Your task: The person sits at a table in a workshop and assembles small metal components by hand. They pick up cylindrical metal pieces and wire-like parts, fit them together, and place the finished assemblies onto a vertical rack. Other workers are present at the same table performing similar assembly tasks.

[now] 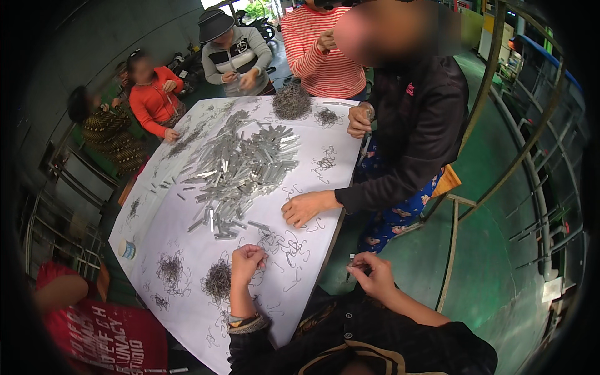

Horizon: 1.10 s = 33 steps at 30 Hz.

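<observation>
lower centre: right hand [374, 275] grips small piece [352, 257]; left hand [247, 264] pinched closed beside wire hooks [289, 245], contents unclear. apparent step: hook pick-up; next likely calls for bringing hook to piece.

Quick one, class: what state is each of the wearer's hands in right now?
Left hand: fingers curled near loose wire hooks; whether it holds anything cannot be told.
Right hand: closed, pinching a small slim piece.

One table [159, 215], metal strips [250, 164] and wire hooks [218, 281] both too numerous to count, one tub [127, 250], the wearer's one left hand [247, 263] and one right hand [375, 276], at least six co-workers [415, 119]
</observation>
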Available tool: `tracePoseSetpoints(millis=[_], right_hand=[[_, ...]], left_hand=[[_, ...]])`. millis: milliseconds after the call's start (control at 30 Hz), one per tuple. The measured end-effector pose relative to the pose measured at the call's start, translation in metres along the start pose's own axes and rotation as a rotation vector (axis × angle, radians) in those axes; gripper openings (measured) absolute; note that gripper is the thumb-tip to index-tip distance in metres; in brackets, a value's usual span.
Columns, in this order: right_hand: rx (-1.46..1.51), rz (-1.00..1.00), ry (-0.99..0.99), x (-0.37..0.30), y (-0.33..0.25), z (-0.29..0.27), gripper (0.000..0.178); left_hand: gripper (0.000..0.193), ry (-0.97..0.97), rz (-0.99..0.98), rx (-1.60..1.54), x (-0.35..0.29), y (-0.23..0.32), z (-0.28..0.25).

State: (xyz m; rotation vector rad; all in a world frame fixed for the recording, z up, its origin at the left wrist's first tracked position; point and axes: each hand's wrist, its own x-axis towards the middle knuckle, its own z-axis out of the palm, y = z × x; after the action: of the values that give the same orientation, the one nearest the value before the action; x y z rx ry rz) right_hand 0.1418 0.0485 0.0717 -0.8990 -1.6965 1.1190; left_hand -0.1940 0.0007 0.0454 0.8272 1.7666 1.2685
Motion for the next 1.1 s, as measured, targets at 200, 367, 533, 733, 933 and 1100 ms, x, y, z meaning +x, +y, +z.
tracePoseSetpoints(millis=[200,367,533,733,933,1100], right_hand=[[-0.047,0.006,-0.017,0.000,0.000,0.000,0.016],[-0.006,0.047,0.031,-0.001,-0.002,-0.001,0.016],[0.023,0.069,0.004,-0.001,-0.002,0.003,0.016],[0.031,0.018,-0.056,0.000,0.000,0.002,0.016],[-0.039,-0.022,-0.101,0.005,0.001,-0.001,0.015],[-0.084,-0.047,-0.118,0.009,-0.003,-0.002,0.013]], left_hand=[[0.005,-0.179,0.090,-0.262,-0.058,0.035,0.068],[0.004,-0.406,0.164,-0.417,-0.080,0.060,0.111],[0.003,-0.454,0.173,-0.418,-0.083,0.068,0.126],[0.005,-0.468,0.181,-0.394,-0.078,0.069,0.137],[0.006,-0.463,0.131,-0.399,-0.073,0.065,0.138],[0.004,-0.477,0.000,-0.463,-0.068,0.059,0.139]])
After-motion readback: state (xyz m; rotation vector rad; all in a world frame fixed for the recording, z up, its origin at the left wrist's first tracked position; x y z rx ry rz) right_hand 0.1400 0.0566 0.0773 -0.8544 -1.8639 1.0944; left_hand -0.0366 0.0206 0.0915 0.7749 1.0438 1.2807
